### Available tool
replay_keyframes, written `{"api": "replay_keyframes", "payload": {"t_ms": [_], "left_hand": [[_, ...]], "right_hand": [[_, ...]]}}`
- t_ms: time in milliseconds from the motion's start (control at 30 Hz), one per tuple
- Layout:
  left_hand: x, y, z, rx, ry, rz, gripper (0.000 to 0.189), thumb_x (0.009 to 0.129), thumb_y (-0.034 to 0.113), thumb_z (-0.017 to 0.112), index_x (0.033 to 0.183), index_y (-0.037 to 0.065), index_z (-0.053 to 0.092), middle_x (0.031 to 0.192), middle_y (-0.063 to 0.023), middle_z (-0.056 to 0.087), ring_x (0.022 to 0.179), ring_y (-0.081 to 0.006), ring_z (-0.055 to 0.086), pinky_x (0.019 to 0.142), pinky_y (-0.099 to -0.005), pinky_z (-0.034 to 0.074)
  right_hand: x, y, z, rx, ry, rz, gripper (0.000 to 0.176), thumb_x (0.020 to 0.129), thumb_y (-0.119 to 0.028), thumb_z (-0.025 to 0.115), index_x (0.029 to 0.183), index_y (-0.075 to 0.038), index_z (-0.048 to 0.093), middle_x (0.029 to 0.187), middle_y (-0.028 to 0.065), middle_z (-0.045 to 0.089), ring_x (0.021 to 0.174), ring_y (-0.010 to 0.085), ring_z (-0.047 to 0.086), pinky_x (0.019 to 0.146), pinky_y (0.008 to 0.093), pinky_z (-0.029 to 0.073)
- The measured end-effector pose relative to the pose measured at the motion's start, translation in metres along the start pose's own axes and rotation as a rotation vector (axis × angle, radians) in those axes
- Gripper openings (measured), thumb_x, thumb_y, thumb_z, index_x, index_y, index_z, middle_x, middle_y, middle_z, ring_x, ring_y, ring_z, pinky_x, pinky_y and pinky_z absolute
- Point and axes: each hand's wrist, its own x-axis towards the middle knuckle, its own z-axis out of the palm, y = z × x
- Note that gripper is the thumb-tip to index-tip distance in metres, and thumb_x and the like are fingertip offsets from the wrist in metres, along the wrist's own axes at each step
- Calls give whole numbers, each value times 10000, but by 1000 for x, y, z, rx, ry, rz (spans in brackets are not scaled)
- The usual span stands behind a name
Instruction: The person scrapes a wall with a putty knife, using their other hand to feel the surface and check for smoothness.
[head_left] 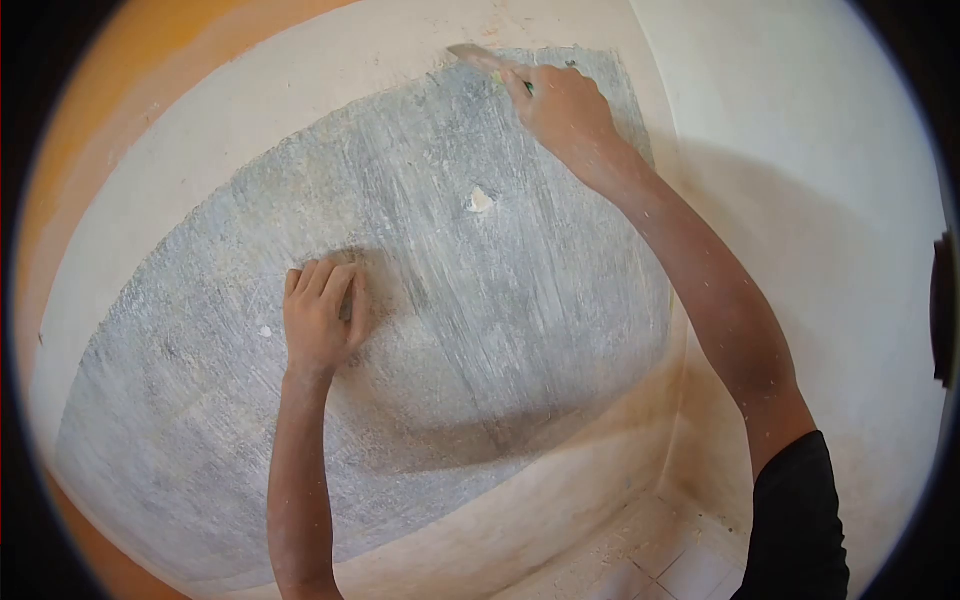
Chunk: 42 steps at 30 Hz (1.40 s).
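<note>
Progress: a wide grey scraped patch (450, 380) is showing across the wall (800, 200), bare apart from one pale fleck (480, 200) near its middle. Cream coating is remaining all round it, widest toward 3 o'clock (my reading: well begun, far from finished).

The scraper (475, 55) is sitting at the patch's 12 o'clock edge, blade pointing toward 10 o'clock. The right hand (560, 105) is clamping its handle, arm stretching up from 5 o'clock.

The left hand (320, 320) is resting on the patch at 8 o'clock of the fleck, fingers together and bent; whether anything lies under them I cannot tell.
</note>
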Motion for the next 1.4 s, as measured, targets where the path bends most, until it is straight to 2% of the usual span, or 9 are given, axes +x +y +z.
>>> {"api": "replay_keyframes", "payload": {"t_ms": [233, 300, 433, 500, 633, 700, 800, 1000, 1400], "left_hand": [[-29, -14, -11, 74, 48, 10, 125, 765, -2, 651, 855, 67, 599, 772, -60, 572, 683, -241, 524, 646, -355, 363], [-29, -14, -13, 67, 26, -16, 130, 762, -15, 632, 852, 68, 590, 760, -58, 575, 670, -240, 519, 643, -352, 363], [-31, -11, -9, 73, 95, -42, 108, 774, -16, 610, 829, 70, 576, 745, -61, 574, 661, -240, 518, 635, -352, 359], [-32, -12, -10, 89, 75, -45, 86, 788, -6, 605, 810, 68, 567, 742, -65, 573, 659, -239, 517, 630, -353, 355], [-31, -10, -10, 83, 85, -49, 85, 794, -1, 604, 796, 71, 559, 741, -63, 572, 659, -237, 514, 633, -348, 354], [-33, -12, -10, 90, 90, -45, 80, 795, 3, 605, 799, 70, 560, 741, -63, 572, 662, -238, 513, 634, -344, 351], [-32, -10, -10, 82, 91, -69, 72, 798, 11, 603, 797, 69, 561, 738, -65, 572, 665, -241, 515, 641, -346, 351], [-36, -11, -10, 87, 112, -95, 66, 792, 13, 597, 792, 69, 561, 732, -72, 567, 670, -243, 516, 651, -350, 350], [-36, -10, -10, 94, 110, -114, 72, 768, 10, 599, 790, 63, 554, 728, -73, 556, 672, -246, 511, 647, -355, 339]], "right_hand": [[-18, -6, -5, 58, -72, 7, 348, 1019, -323, 450, 1148, -133, 711, 603, 136, 630, 584, 287, 643, 660, 429, 544], [-9, -12, 2, 13, 161, -89, 348, 1022, -313, 444, 1139, -130, 716, 615, 138, 633, 582, 279, 644, 676, 434, 548], [-23, -9, 3, -55, 113, -88, 355, 1021, -306, 445, 1131, -107, 717, 662, 155, 656, 617, 281, 668, 666, 439, 555], [-14, -13, -9, 25, -96, 42, 367, 1021, -302, 442, 1099, -73, 719, 716, 169, 678, 656, 300, 687, 652, 445, 563], [-8, -1, -5, -82, -23, -12, 387, 1024, -308, 432, 1046, -53, 722, 721, 161, 680, 651, 306, 686, 629, 444, 563], [-10, -1, -9, 8, -95, 34, 336, 994, -243, 485, 928, -18, 725, 793, 205, 694, 772, 337, 701, 693, 441, 567], [-1, -3, -11, -40, -31, -10, 384, 1016, -313, 440, 1040, -51, 719, 724, 164, 679, 681, 315, 687, 662, 439, 563], [-3, 5, -3, -11, -20, -33, 381, 1008, -333, 454, 1139, -77, 703, 718, 173, 672, 694, 333, 678, 668, 449, 555], [-14, -12, -14, -59, -154, -60, 396, 1026, -306, 452, 1013, -10, 715, 655, 149, 655, 589, 260, 665, 572, 401, 547]]}}
